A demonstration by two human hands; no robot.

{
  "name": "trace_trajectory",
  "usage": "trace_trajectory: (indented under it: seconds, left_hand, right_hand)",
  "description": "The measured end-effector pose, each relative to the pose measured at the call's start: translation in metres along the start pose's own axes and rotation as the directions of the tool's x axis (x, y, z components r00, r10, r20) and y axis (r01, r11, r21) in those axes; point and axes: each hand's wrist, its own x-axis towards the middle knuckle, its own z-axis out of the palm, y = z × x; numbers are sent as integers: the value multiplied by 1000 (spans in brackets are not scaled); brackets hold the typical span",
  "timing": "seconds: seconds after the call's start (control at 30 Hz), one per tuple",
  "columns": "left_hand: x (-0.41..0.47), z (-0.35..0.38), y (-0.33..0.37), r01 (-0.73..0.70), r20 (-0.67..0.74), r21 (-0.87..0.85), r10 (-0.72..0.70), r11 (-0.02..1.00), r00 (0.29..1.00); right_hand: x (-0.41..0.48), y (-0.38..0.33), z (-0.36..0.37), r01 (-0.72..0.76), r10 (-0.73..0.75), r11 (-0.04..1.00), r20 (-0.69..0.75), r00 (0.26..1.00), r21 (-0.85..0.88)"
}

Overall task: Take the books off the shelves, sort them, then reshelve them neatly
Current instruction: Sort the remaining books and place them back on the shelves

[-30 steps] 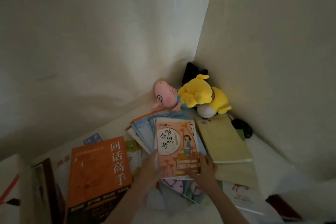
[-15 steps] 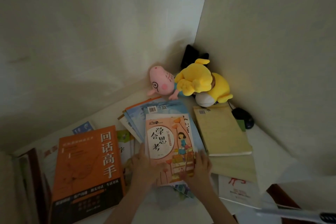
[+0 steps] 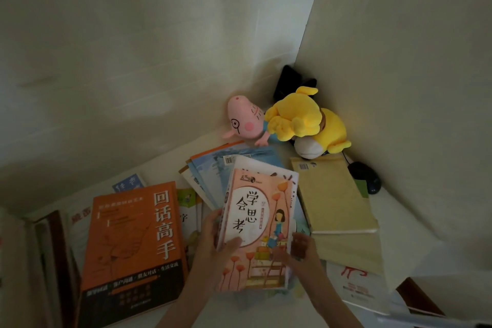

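A thick orange book (image 3: pixel 133 242) lies flat at left. The left hand (image 3: pixel 213 243) and right hand (image 3: pixel 303 251) each clamp a side edge of the peach picture book (image 3: pixel 257 210), tilted above fanned blue books (image 3: pixel 213 170), apparently for sorting. Right, a yellow-green book (image 3: pixel 332 194) and computer mouse (image 3: pixel 366 177) crowd the corner.

I note a pale back wall (image 3: pixel 133 48) meeting a cream side wall (image 3: pixel 412 61) at a corner. White surface (image 3: pixel 420 231) below; light dim.
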Motion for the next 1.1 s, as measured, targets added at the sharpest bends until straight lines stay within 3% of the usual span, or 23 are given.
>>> trace_trajectory:
  seconds: [0.17,0.23,0.33,0.5,0.63,0.8,1.0,1.07,1.1]
  left_hand:
    - [-9,5,26,-168,147,-40,172,985,974]
    - [-2,3,34,-191,149,-39,195,981,970]
    - [12,-3,33,-244,133,80,233,966,963]
    - [25,-8,12,-202,227,387,119,900,967]
    - [26,2,8,-231,106,489,206,841,973]
    - [22,-3,11,-151,33,451,152,880,988]
    - [14,-18,-7,88,-82,325,-65,942,995]
    - [9,-30,-15,137,-123,283,-106,949,987]
    - [7,-38,-19,156,-150,273,-118,949,982]
  right_hand:
    - [3,-39,-11,219,-230,971,119,966,99]
    - [3,-54,-17,312,-328,939,96,940,147]
    - [2,-63,-15,407,-412,909,46,910,85]
    - [3,-42,-4,366,-365,922,25,930,-127]
    - [6,-41,-8,369,-372,924,-5,928,-102]
    - [11,-50,-8,377,-378,917,18,926,-131]
    - [12,-40,10,209,-185,966,162,969,-149]
    - [14,-33,14,219,-156,925,214,964,-312]
    - [20,-26,13,262,-171,842,227,959,-472]
